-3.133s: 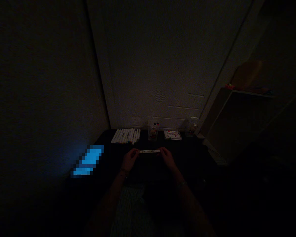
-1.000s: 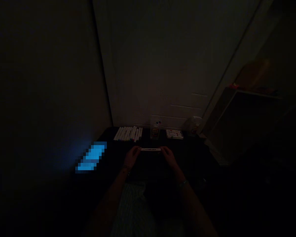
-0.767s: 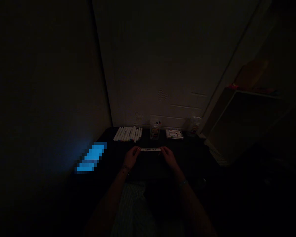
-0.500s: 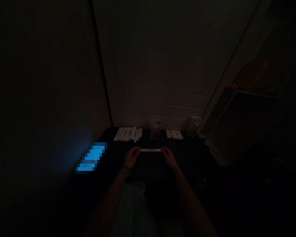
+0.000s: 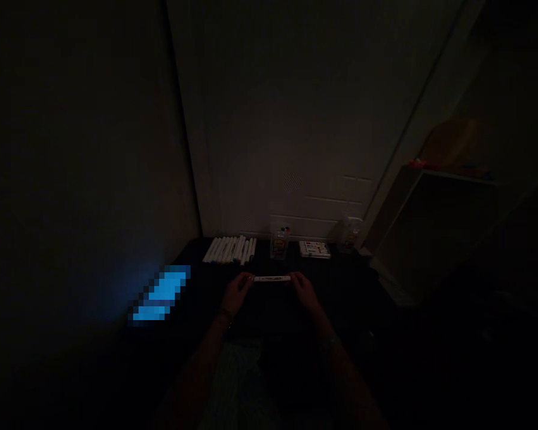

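A white marker (image 5: 272,278) with dark print lies level between my two hands, above the dark table. My left hand (image 5: 237,292) pinches its left end, and my right hand (image 5: 305,291) closes on its right end. Beyond them, a row of several white markers (image 5: 230,249) lies side by side at the back left of the table. A clear container (image 5: 279,245) with a few markers in it stands to the right of the row. The scene is very dark, so the fingertips are hard to make out.
A flat white marker set (image 5: 314,249) lies at the back, with another clear container (image 5: 349,236) to its right. A glowing blue, pixelated screen (image 5: 164,295) is at the left. The wall (image 5: 291,119) rises behind the table (image 5: 273,316); a shelf unit (image 5: 434,221) stands at the right.
The whole view has shifted slightly, so things appear a little lower. Both hands still hold the marker by its ends.
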Action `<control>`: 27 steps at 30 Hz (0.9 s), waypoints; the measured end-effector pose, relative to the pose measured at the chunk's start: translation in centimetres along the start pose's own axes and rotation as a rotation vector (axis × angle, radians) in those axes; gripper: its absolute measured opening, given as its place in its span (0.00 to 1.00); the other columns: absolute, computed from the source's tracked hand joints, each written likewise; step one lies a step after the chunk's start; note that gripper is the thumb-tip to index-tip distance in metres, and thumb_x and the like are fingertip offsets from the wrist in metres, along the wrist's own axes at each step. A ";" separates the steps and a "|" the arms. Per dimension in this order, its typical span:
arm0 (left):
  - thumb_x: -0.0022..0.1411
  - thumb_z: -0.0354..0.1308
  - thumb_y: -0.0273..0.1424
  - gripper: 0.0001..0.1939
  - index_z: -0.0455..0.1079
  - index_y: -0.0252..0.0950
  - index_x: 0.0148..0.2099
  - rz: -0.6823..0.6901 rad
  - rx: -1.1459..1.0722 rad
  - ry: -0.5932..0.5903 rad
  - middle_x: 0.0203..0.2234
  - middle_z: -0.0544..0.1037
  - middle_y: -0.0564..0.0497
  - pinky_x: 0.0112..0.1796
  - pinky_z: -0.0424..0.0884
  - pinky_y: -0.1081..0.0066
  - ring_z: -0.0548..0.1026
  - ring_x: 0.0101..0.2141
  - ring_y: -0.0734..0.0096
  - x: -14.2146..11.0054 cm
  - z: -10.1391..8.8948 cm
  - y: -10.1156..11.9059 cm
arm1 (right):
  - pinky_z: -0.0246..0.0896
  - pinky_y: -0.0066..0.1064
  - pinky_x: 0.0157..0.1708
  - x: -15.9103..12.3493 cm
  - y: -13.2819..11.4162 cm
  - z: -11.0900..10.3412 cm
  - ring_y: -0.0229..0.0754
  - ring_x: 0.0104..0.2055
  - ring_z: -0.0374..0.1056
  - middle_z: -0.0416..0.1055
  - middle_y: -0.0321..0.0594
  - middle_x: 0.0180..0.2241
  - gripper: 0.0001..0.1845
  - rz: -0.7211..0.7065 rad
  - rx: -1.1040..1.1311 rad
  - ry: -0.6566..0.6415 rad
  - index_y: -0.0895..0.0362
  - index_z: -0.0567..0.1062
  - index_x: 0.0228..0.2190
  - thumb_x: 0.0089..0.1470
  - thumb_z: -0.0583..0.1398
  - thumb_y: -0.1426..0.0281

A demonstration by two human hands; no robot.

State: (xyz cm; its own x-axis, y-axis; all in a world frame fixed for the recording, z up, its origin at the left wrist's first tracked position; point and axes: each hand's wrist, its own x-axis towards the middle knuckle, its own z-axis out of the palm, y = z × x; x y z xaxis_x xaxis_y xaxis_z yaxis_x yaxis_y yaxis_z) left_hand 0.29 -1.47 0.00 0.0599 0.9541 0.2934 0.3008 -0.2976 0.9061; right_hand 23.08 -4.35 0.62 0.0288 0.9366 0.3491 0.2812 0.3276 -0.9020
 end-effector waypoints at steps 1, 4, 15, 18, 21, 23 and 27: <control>0.51 0.50 0.44 0.18 0.68 0.36 0.38 -0.001 -0.001 0.000 0.30 0.74 0.52 0.35 0.65 0.73 0.71 0.33 0.70 0.0 0.0 0.0 | 0.56 0.26 0.33 0.0 0.0 0.0 0.37 0.33 0.63 0.69 0.35 0.29 0.20 0.006 0.003 0.004 0.56 0.70 0.33 0.53 0.47 0.56; 0.51 0.50 0.44 0.18 0.68 0.36 0.38 -0.001 -0.011 0.010 0.30 0.74 0.52 0.35 0.65 0.73 0.71 0.32 0.71 0.0 0.2 -0.1 | 0.56 0.26 0.33 0.0 0.0 0.0 0.37 0.32 0.63 0.69 0.36 0.29 0.19 0.021 0.008 0.006 0.56 0.71 0.33 0.53 0.47 0.56; 0.55 0.46 0.44 0.19 0.68 0.36 0.37 0.037 0.036 0.011 0.25 0.74 0.53 0.35 0.64 0.74 0.70 0.31 0.70 -0.1 -0.2 0.4 | 0.57 0.26 0.32 0.1 0.5 0.0 0.38 0.32 0.63 0.69 0.37 0.29 0.20 0.028 0.007 0.013 0.56 0.71 0.35 0.52 0.48 0.56; 0.55 0.45 0.44 0.18 0.67 0.36 0.36 0.045 0.068 0.012 0.24 0.73 0.53 0.34 0.64 0.74 0.70 0.30 0.71 -0.1 -0.1 0.2 | 0.57 0.26 0.33 0.1 0.3 0.0 0.37 0.32 0.63 0.69 0.37 0.29 0.20 0.018 0.023 0.000 0.56 0.70 0.36 0.53 0.48 0.56; 0.55 0.45 0.44 0.18 0.67 0.36 0.36 0.037 0.095 0.020 0.24 0.73 0.54 0.34 0.64 0.74 0.70 0.29 0.71 0.0 -0.1 0.0 | 0.57 0.26 0.32 0.0 0.2 -0.1 0.37 0.31 0.63 0.69 0.36 0.29 0.20 0.020 0.017 0.001 0.56 0.70 0.36 0.52 0.48 0.56; 0.55 0.44 0.44 0.19 0.67 0.36 0.36 0.035 0.109 0.017 0.24 0.73 0.54 0.33 0.64 0.74 0.70 0.29 0.71 0.0 -0.1 0.1 | 0.57 0.26 0.31 0.1 0.2 -0.1 0.37 0.30 0.63 0.69 0.37 0.29 0.20 0.020 0.012 0.003 0.56 0.70 0.36 0.52 0.48 0.56; 0.55 0.44 0.44 0.19 0.68 0.36 0.35 0.044 0.134 0.000 0.23 0.74 0.54 0.32 0.64 0.74 0.70 0.29 0.71 -0.1 -0.2 0.6 | 0.57 0.26 0.31 0.2 0.2 0.0 0.38 0.31 0.63 0.69 0.37 0.28 0.20 0.037 0.012 0.006 0.56 0.71 0.34 0.52 0.48 0.56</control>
State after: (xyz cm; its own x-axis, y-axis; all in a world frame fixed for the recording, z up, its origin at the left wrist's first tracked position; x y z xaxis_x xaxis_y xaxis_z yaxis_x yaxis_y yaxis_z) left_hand 0.28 -1.78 0.55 0.0757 0.9402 0.3320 0.4219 -0.3319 0.8437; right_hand 23.15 -4.11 0.51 0.0442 0.9474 0.3169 0.2684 0.2943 -0.9173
